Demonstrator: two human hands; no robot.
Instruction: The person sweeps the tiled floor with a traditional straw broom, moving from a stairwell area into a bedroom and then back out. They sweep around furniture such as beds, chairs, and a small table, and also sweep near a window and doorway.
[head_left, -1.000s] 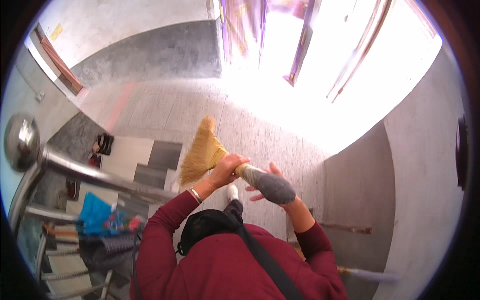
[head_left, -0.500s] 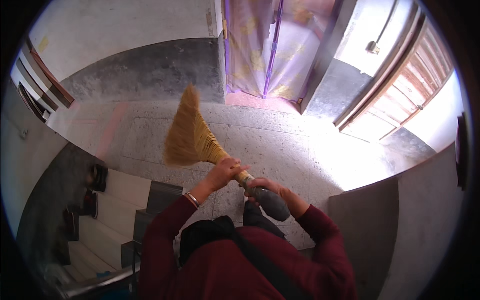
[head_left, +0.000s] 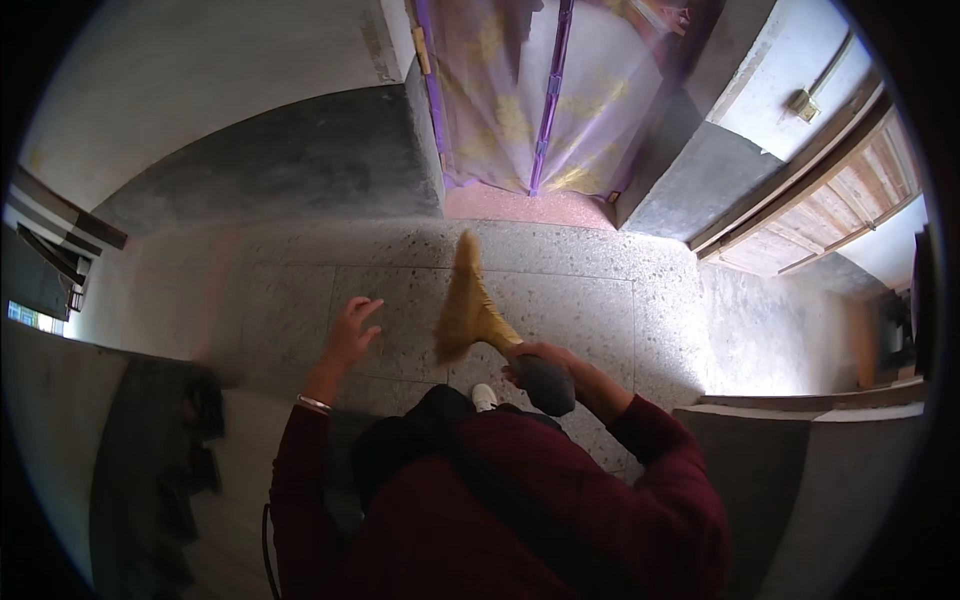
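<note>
A straw broom (head_left: 489, 320) with a yellow bound neck and a dark wrapped handle end slants in front of me, its bristles toward the far left. My right hand (head_left: 540, 358) is closed around the handle near its dark end. Away from the broom, to its left, my left hand (head_left: 350, 331) holds nothing, its fingers apart; a silver bangle circles that wrist. Whether the blurred bristles touch the floor, I cannot tell.
Speckled stone floor (head_left: 400, 300) stretches ahead. Beyond it hangs a sheer purple-edged curtain (head_left: 500, 110) in a doorway. A wooden door (head_left: 810, 210) stands at the right. Dark shoes (head_left: 205, 410) sit on steps at the left; a low wall (head_left: 750, 470) rises at the right.
My left hand has let go of the broom and moved left. The broom, still in my right hand, has swung to the right with its bristles nearer to me. The view has turned.
</note>
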